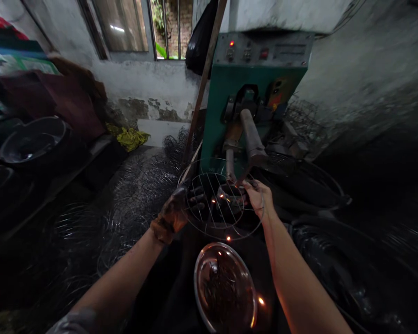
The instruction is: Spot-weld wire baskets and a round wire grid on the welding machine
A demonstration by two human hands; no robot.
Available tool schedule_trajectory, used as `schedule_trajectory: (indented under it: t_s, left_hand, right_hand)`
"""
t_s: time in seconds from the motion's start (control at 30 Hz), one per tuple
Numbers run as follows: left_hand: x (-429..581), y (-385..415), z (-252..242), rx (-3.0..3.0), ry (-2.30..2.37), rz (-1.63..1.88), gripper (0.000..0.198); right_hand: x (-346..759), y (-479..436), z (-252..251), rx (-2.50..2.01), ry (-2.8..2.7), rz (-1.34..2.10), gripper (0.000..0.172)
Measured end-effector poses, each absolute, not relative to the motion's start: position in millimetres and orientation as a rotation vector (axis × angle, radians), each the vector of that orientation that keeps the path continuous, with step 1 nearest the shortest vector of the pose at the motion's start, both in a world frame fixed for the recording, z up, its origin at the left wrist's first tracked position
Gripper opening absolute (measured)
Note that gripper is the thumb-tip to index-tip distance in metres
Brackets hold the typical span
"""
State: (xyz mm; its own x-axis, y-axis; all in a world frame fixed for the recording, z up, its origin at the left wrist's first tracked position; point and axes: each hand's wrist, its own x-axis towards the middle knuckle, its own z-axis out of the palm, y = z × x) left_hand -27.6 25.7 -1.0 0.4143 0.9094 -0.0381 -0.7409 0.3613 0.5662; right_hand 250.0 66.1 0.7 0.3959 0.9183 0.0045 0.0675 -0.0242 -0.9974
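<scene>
In front of the green machine (256, 74), someone's got a round wire rack (218, 201) held out with both hands, and there are orange sparks (221, 195) around it. The far right part of the rack is up by the tips of the machine's upper arm (253, 139) and lower arm (230, 162). I can't quite tell from here whether the metal touches.

My guess is the hands are on opposite sides so the thing stays level and can be turned without tipping. The left hand (176, 206) wears a dark, grubby glove, probably because of the heat and sparks, while the right hand (258, 195) looks bare, at least on the back. The tray (196, 273) sits close below on the near side, with a pile of thin wire bits (223, 287) in it, likely so they're within easy reach.

As for the grip: the left fingers are spread out under the bars, with the left rim caught between them and the thumb. On the other side, the right fingers are pinched on the rim, just beside the arm tips. So the rack hangs between the two hands, above the tray's far end. Big tangled heap of wire (139, 181) off to the left, too.
</scene>
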Motion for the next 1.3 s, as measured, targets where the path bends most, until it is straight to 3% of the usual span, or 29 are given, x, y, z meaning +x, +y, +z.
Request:
schedule_trajectory:
  t_s: [0.23,0.43,0.6,0.73,0.87,1.07,1.3]
  left_hand:
    - [-44.3,9.7,-0.8,0.562,0.295,1.010,0.036]
    - [-35.3,0.1,-1.6,0.650,0.310,1.081,0.046]
    - [-27.0,-10.1,1.0,0.729,0.309,1.228,0.042]
    - [-18.8,-2.1,6.5,0.693,0.381,1.234,0.057]
    - [-10.4,11.1,7.3,0.652,0.414,1.280,0.060]
    - [-5.0,19.9,-2.1,0.649,0.356,1.344,0.035]
    - [-10.5,15.1,-3.2,0.609,0.363,1.342,0.044]
  right_hand:
    - [270.8,-4.0,-9.4,-1.413,-1.157,1.091,0.048]
    - [263.7,-16.5,-4.7,-1.668,-1.486,0.746,0.043]
    - [257.4,0.0,-6.5,-1.897,-1.520,0.207,0.027]
    - [254.8,22.9,-6.0,-2.004,-1.594,-0.026,0.025]
    - [255.6,48.9,-1.3,-2.049,-1.707,-0.105,0.025]
    - [256.1,70.1,1.4,-2.083,-1.727,-0.189,0.026]
    - [255.0,73.6,3.7,-2.086,-1.752,-0.163,0.028]
